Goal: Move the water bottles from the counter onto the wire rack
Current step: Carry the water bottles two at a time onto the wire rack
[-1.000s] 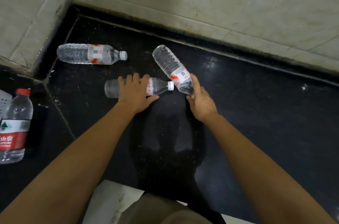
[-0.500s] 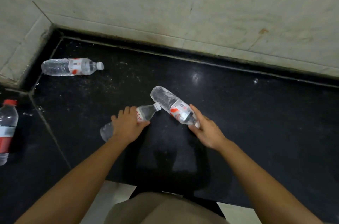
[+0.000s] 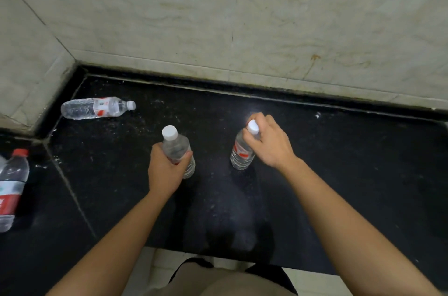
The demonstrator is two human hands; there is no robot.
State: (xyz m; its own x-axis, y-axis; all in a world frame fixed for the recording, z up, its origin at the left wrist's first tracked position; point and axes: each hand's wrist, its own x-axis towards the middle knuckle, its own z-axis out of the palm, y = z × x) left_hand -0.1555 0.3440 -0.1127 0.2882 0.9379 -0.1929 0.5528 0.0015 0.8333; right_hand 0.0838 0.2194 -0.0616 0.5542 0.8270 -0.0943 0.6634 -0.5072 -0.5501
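Note:
Two clear water bottles with white caps are upright over the black counter point(image 3: 339, 162). My left hand point(image 3: 167, 169) wraps around the body of the left bottle point(image 3: 175, 146). My right hand point(image 3: 270, 141) grips the right bottle point(image 3: 241, 154) at its neck, just under the cap. A third white-capped bottle point(image 3: 95, 108) lies on its side at the back left of the counter, apart from both hands. No wire rack is in view.
A larger bottle with a red cap and red label point(image 3: 12, 186) stands at the left edge on the adjoining counter section. Pale tiled walls point(image 3: 242, 29) close the counter at the back and left. The counter's front edge point(image 3: 218, 255) is near my body.
Both hands have turned their bottles from lying or tilted to upright and lifted them. My view has tilted up, showing more wall.

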